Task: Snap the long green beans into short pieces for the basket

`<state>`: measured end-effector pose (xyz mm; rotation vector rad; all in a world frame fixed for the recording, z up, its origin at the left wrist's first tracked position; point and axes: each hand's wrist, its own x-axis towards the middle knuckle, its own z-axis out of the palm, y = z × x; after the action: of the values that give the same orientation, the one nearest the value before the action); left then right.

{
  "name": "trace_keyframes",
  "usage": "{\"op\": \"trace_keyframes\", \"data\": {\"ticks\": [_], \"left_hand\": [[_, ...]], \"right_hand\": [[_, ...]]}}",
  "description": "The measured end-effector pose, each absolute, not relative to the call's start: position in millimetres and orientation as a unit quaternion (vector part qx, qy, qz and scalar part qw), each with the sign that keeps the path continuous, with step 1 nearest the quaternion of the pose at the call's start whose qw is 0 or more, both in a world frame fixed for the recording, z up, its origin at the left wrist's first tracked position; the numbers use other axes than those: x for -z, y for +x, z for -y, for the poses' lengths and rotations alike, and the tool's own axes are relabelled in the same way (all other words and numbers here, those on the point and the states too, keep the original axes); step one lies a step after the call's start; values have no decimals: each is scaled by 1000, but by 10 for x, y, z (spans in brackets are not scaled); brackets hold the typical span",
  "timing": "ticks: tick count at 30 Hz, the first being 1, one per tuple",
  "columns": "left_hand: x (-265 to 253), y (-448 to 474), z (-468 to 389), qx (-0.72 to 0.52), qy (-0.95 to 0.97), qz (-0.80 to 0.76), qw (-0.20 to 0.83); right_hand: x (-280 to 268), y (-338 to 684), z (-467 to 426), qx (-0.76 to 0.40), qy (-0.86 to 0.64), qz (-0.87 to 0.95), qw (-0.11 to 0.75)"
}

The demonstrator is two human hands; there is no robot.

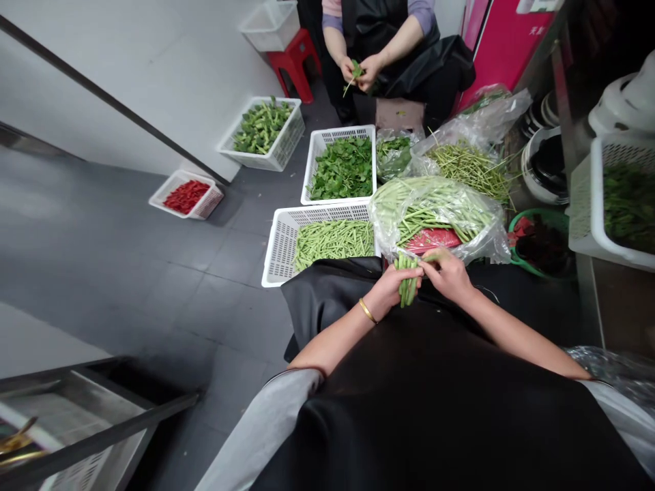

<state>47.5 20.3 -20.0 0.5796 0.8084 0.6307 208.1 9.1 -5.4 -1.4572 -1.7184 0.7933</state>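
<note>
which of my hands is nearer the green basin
Right: your right hand is left of the basin; your left hand, holding beans, is farther left.

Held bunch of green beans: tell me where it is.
In the head view, the bunch is right of centre, in the left hand, just below the clear bag of beans.

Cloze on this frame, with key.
Slender green stalks are bunched in the ____ hand, whose wrist wears a gold bangle.
The clear plastic bag of long stalks lies to the ____ of the rectangular white basket of cut green pieces.
The translucent white bin rests on a ____ plastic stool.
Left; right; red.
</note>
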Motion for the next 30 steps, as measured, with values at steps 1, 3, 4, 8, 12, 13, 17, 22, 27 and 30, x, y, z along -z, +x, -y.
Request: {"op": "trace_keyframes", "data": {"ticks": [1, 3, 4, 8, 12, 13, 17, 22, 27, 30], "left_hand": [[214, 475, -214, -304, 243, -404, 828], [225, 460, -253, -338, 212, -443, 803], [221, 447, -276, -367, 213, -454, 783], [184, 421, -337, -422, 296, -448, 731], [164, 437, -313, -364, 394, -423, 730], [155, 434, -303, -355, 414, -420, 725], [75, 402, -283, -316, 491, -409, 701], [52, 440, -266, -311, 410, -396, 760], [233, 560, -213, -309, 234, -452, 804], [244, 501, -268, -324, 222, -477, 786]], "right_hand": [[96, 2062, -101, -261, -576, 686, 359], [162, 2068, -111, -253, -591, 696, 319], [179, 2082, -106, -292, -597, 689, 288], [135, 2098, -11, -521, -536, 647, 146], [-11, 2127, 22, -565, -452, 687, 68], [-55, 2168, 1, -563, -453, 687, 70], [-233, 2378, -136, -517, -500, 681, 136], [-269, 2322, -175, -309, -468, 818, 131], [-20, 2033, -156, -123, -560, 817, 52], [152, 2003, -204, -146, -600, 786, -9]]}}
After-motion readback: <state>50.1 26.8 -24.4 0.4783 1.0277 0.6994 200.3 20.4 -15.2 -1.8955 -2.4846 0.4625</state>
